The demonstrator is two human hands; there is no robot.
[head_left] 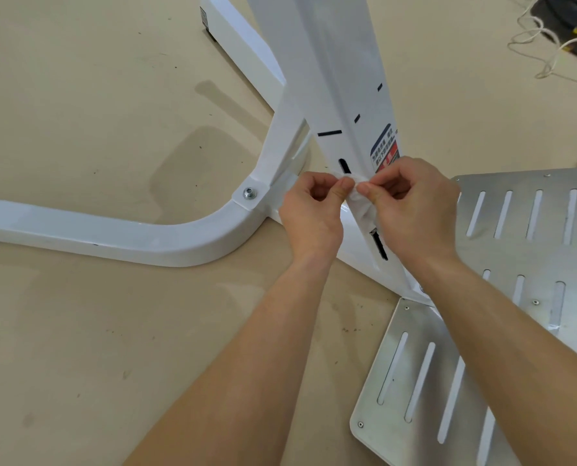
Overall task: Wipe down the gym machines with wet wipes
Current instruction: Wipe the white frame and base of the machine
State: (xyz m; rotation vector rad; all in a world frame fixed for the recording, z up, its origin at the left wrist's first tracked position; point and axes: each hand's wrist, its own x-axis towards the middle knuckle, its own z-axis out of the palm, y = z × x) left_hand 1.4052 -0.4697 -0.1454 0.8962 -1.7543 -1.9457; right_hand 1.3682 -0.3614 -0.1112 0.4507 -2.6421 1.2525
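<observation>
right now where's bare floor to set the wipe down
Bare floor inside the curved base tube, left of the upright post, and below that tube, left of the slotted plates. Crowded: left hand and right hand at the post, cords top right.

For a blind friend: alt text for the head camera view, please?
A left hand and right hand pinch a white wet wipe between them, before a white gym machine's upright post. Its curved base tube rests on a beige floor; slotted metal plates lie to the right.
</observation>
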